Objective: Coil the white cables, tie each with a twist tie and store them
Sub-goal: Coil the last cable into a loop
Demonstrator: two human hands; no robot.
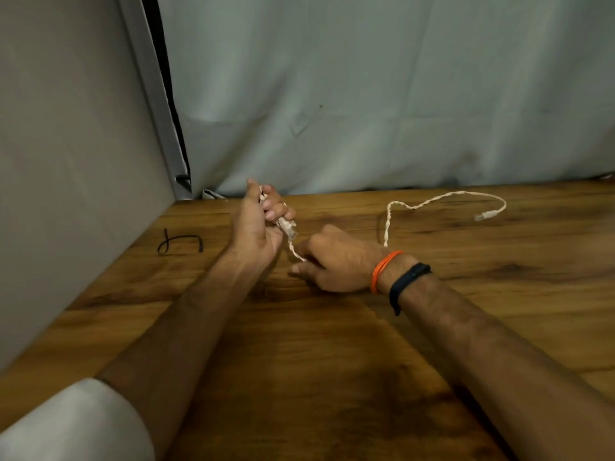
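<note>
A thin white twisted cable (pixel 442 196) lies on the wooden table (pixel 332 377). Its far plug (pixel 484 215) rests at the right. My left hand (pixel 258 224) is raised, its fingers curled round the cable's near end, and the near plug (pixel 288 227) sticks out below them. From there the cable runs down into my right hand (pixel 332 261), which pinches it just above the table and hides a stretch of it. A black twist tie (pixel 179 242) lies bent on the table to the left, apart from both hands.
A grey panel (pixel 66 161) walls off the table's left side. A pale cloth backdrop (pixel 382 94) hangs behind the far edge. My right wrist wears an orange thread (pixel 382 269) and a black band (pixel 407 282).
</note>
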